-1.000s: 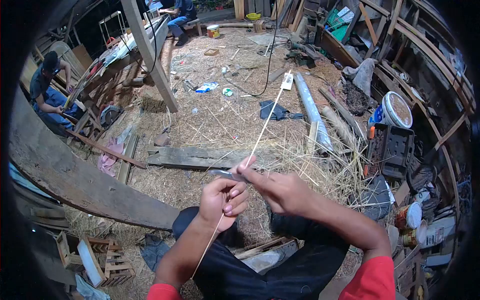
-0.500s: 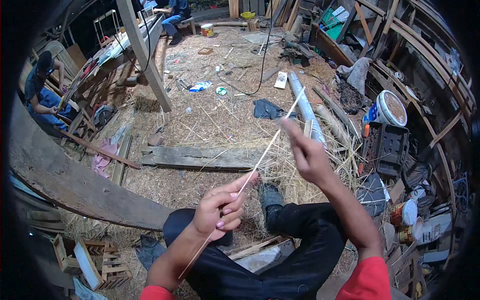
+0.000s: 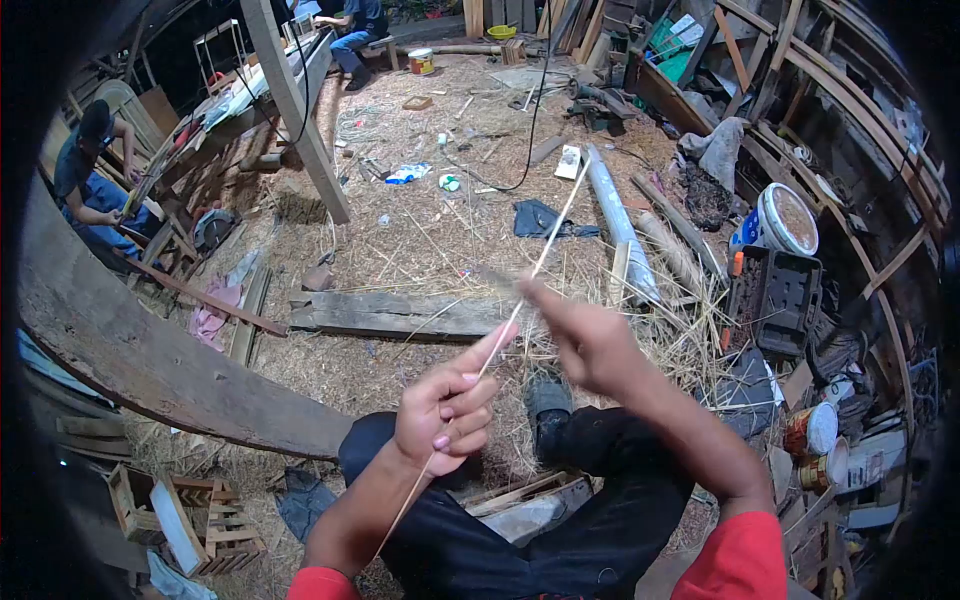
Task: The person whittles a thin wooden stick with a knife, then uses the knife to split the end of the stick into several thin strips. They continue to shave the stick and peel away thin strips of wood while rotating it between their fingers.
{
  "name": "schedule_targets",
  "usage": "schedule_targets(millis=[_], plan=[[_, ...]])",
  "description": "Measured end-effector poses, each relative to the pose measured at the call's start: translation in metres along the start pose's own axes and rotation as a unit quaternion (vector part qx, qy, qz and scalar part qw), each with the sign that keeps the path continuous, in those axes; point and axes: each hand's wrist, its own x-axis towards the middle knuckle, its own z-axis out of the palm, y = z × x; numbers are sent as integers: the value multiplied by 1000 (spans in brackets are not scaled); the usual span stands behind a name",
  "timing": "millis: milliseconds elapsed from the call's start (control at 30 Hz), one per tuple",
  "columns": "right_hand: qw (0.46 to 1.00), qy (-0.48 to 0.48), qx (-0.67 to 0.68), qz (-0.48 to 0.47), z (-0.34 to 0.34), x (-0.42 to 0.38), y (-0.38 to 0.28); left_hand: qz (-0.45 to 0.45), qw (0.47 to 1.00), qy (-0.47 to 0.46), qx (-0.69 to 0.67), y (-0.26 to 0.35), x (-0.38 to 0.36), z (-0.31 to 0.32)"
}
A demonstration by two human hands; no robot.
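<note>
A long thin pale strip (image 3: 560, 222) runs diagonally from beside my left forearm up past both hands. My left hand (image 3: 447, 408) is closed round its lower part, with the index finger stretched along it. Higher up, my right hand (image 3: 592, 345) is blurred; its fingers are bent, with the fingertips at the strip. A small blurred blade-like thing (image 3: 503, 283) sticks out to the left from the right fingertips, across the strip. Its exact shape cannot be made out.
A wooden beam (image 3: 400, 315) lies beyond my knees. Straw and thin strips (image 3: 690, 350) litter the right side. A curved plank (image 3: 160, 370) spans the left. Two people sit at the upper left. A bucket (image 3: 790, 220) and black case (image 3: 775, 300) stand right.
My right hand has moved down and left along the strip, closer to my left hand. The left hand still holds the strip, and the view has shifted slightly.
</note>
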Motion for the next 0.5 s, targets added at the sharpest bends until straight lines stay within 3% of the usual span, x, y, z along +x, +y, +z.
schedule_targets(millis=[67,200,300,333,467,500], plan=[[998,22,2,63,-18,8,13,-14,999,-12,26,-2,-4,6],[994,-36,76,-64,4,-7,-9,2,997,40,60,4,1,9],[992,-95,13,-82,10,-4,-18,7,995,97,-24,3,3,-2],[994,-40,57,-85,11,1,-13,8,997,71,2,4,3,-1],[999,-12,32,3,-1,6,-6,8,997,20,73,6,1,4],[998,-19,42,-29,2,3,-5,3,996,19,84,5,1,5]])
